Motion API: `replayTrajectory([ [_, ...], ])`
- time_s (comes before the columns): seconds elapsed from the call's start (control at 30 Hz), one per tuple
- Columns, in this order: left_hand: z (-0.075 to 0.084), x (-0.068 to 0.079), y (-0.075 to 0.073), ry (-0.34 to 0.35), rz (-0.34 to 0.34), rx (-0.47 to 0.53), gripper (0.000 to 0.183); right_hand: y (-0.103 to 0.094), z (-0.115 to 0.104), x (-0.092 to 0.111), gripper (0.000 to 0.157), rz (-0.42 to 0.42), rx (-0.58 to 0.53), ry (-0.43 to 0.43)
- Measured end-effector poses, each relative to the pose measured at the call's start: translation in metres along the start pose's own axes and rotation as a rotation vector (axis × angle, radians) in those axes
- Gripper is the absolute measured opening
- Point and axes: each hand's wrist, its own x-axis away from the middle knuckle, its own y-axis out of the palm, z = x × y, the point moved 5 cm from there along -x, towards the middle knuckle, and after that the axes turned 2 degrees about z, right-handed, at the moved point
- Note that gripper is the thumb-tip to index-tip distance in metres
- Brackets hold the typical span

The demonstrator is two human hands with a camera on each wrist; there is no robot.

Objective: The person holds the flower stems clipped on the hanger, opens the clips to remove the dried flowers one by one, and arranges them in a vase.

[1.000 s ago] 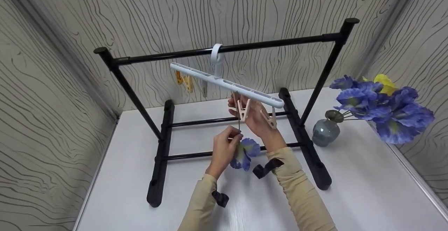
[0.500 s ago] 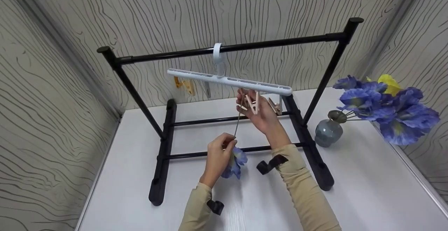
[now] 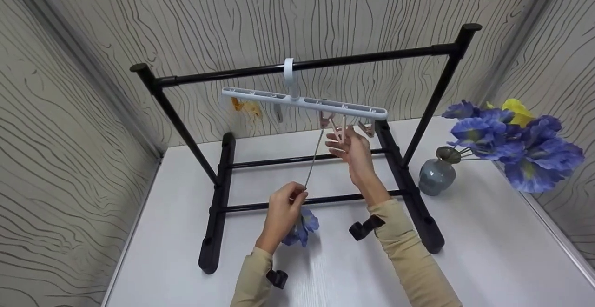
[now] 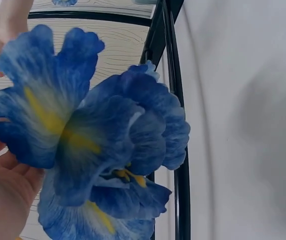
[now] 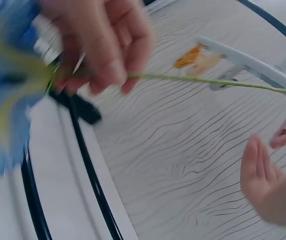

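My left hand (image 3: 284, 209) pinches the thin green stem of a blue artificial iris (image 3: 304, 225), whose bloom hangs head down below the fingers. The stem slants up to a pink clothespin (image 3: 324, 120) under a pale blue hanger (image 3: 260, 96); whether the clothespin grips its tip I cannot tell. My right hand (image 3: 357, 156) is held up with extended fingers beside another pink clothespin (image 3: 342, 132), holding nothing. In the right wrist view, the stem (image 5: 208, 80) reaches the hanger, with the right hand (image 5: 265, 182) apart from it. Blue petals (image 4: 88, 120) cover much of the left wrist view.
The hanger hooks over the top bar (image 3: 372, 58) of a black rack on a white table (image 3: 167, 214). Orange and yellow clothespins (image 3: 253, 108) hang at its left, a grey one (image 3: 278, 112) near the middle. A grey-blue vase (image 3: 437, 176) with blue and yellow flowers stands right.
My right hand has left the stem and clothespin and drawn back right, fingers spreading. My left hand has moved down and left with the iris. The hanger has swung slightly.
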Motion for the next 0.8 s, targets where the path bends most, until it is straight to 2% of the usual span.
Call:
replayTrajectory([
  [0.07, -0.001, 0.0, -0.001, 0.01, 0.002, -0.018, 0.005, -0.005, 0.001, 0.005, 0.041, 0.066, 0.147, -0.048],
  [0.13, -0.003, 0.001, -0.002, 0.018, 0.003, -0.036, 0.007, -0.007, 0.002, 0.011, 0.035, 0.095, 0.279, -0.109],
  [0.3, -0.004, 0.002, -0.003, 0.018, -0.009, -0.091, 0.007, -0.006, 0.0, 0.03, 0.025, 0.063, 0.569, -0.299],
  [0.47, -0.004, 0.002, -0.002, 0.016, -0.022, -0.156, 0.009, -0.001, -0.003, 0.05, 0.02, -0.047, 0.705, -0.49],
  [0.6, -0.001, 0.001, 0.001, 0.059, -0.022, -0.24, 0.014, 0.007, -0.004, 0.068, 0.005, -0.169, 0.834, -0.745],
  [0.7, 0.004, 0.0, 0.002, 0.121, -0.022, -0.32, 0.016, 0.014, -0.001, 0.079, 0.026, -0.277, 1.005, -0.955],
  [0.8, 0.01, 0.0, 0.004, 0.182, -0.022, -0.413, 0.016, 0.016, 0.006, 0.084, 0.039, -0.343, 1.195, -1.088],
])
